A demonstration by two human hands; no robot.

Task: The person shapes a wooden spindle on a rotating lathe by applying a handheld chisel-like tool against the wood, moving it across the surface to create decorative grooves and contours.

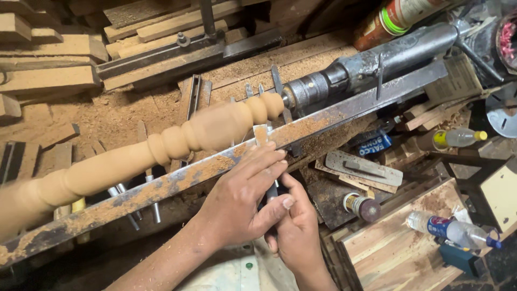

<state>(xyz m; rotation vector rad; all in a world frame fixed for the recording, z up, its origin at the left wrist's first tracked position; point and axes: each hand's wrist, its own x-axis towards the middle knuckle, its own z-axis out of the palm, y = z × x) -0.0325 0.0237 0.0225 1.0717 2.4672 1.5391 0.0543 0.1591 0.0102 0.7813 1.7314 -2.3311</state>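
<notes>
Where hands [245, 196] overlap, chisel [262, 134] handle hidden.

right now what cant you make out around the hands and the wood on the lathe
- Chisel: head view shows only its tip on the rusty rail; the left hand covers the shaft, the right hand the handle.
- Turned wood: its left end is blurred and cut off by the frame edge, so its mounting there is unseen.
- Tools under the rail: mostly hidden by the rail and wood.
- Whether the wood is spinning: cannot tell.
</notes>
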